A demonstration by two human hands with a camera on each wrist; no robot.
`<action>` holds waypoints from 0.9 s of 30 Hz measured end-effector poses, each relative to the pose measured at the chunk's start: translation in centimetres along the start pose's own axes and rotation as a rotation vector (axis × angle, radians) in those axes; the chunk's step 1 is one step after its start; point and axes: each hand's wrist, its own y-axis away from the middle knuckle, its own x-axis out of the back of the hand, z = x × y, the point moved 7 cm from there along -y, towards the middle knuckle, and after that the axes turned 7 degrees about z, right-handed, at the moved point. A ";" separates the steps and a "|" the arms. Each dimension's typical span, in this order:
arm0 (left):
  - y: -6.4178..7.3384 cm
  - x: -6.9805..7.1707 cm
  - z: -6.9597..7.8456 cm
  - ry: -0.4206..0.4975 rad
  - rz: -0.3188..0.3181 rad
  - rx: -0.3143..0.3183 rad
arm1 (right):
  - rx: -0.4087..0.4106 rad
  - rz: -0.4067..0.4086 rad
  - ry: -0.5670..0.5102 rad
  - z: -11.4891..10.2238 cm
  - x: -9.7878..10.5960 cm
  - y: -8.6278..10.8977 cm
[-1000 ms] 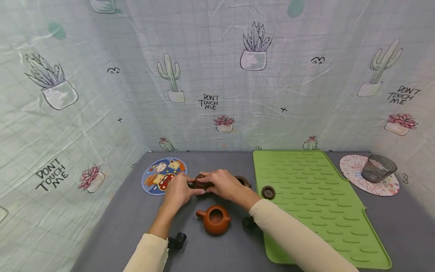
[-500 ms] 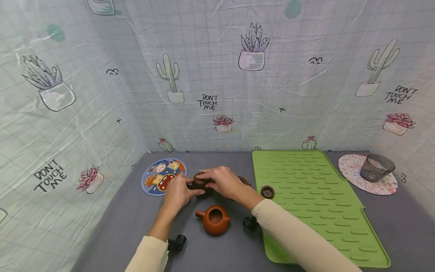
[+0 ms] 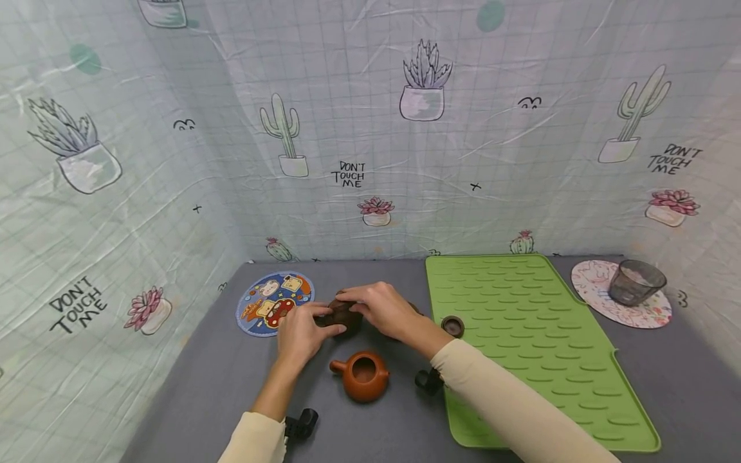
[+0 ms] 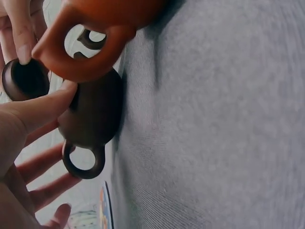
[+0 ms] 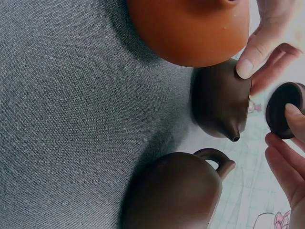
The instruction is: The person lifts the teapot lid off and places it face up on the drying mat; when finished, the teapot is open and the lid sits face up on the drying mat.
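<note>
Right, left hand has the dark brown teapot between thumb and fingers; thumb on the pot's side by the rim, other fingers out past it near the ring handle; pot sits upright on the table, top open, spout on the right-hand side; right hand pinches a dark round lid, thumb on its hollow face; lid tilted, held just above the pot and apart from it.

Orange teapot upright on the person's side of both hands, mouth open, handle toward the left hand's side, spout the other way; second dark teapot just right of the right hand, mostly hidden behind that wrist in the head view; blue printed round mat beyond and left of the left hand; green ridged mat to the right hand's right, partly under that forearm, small round brown piece on its near-hand edge; farther right, smoky glass on a pink mat.
</note>
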 end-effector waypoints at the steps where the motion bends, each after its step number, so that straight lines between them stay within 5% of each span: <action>1: 0.0 0.0 0.0 0.003 -0.001 -0.001 | 0.002 0.005 -0.002 0.0 0.1 0.0; 14: -0.3 -0.5 -0.6 0.021 -0.062 0.046 | -0.037 0.050 0.002 0.3 1.0 0.3; 27: -0.4 -0.4 -0.6 0.016 -0.075 0.054 | -0.089 0.198 -0.020 0.7 3.0 -0.1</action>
